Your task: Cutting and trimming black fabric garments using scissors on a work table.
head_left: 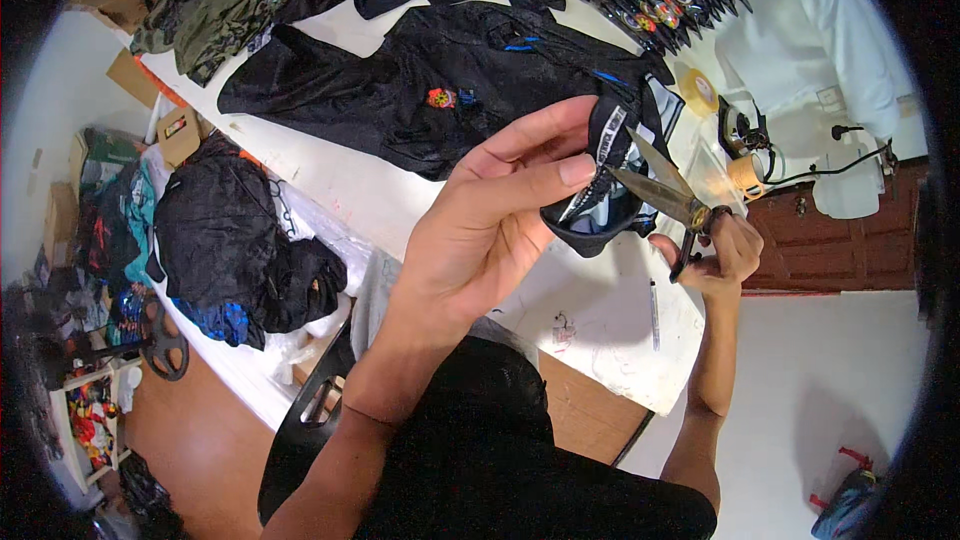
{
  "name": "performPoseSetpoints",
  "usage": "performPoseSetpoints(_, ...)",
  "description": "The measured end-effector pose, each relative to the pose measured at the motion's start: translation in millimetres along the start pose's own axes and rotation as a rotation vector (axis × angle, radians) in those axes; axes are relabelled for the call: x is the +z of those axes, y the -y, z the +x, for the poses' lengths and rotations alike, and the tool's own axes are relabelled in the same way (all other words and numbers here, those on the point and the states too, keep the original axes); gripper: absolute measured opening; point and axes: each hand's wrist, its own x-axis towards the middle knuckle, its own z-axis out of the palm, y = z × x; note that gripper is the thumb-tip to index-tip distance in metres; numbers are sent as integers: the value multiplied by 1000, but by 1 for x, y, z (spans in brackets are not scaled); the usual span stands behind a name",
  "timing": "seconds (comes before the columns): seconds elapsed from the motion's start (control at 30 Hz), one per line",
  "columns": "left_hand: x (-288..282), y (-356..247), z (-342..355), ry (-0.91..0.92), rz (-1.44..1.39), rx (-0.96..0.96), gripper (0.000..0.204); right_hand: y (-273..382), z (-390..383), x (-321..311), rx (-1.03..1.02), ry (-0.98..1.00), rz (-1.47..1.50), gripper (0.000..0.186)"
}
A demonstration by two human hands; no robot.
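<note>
My left hand (455, 230) is raised over the table, its thumb and fingers pinching the ring-shaped black band of a garment (590, 238). A pale printed strip runs along the band near my thumb. To its right, my right hand (728, 255) grips a pair of scissors (662, 195) by the black handles. The scissor blades are spread, their tips pointing left at the band; whether they touch the fabric I cannot tell. Behind my left hand, a dark garment (340, 100) with a small orange-red patch lies spread on the table. Its link to the held band is partly hidden.
The white table (330, 175) also bears a yellow tape roll (698, 91), a pen (655, 315) and several dark strips with round colourful badges (665, 10). A heap of black clothing (230, 230) sits at the left. A black chair (305, 420) stands close by.
</note>
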Motion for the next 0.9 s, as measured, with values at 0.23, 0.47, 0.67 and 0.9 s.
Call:
performPoseSetpoints(0.23, 3, 3, -2, 1, -39, 12, 34, 0, -4, -1, -16, -12, -74, 51)
performPoseSetpoints(0.47, 9, 6, -2, -56, -24, 28, 34, 2, -8, -8, 35, 32, -151, 53)
performPoseSetpoints(0.67, 9, 9, 0, -69, -48, 69, 38, 2, -10, -5, 22, 9, -164, 54)
performPoseSetpoints(0.9, 8, 6, -1, -47, -41, 48, 30, 1, -5, -1, -58, -35, -193, 48)
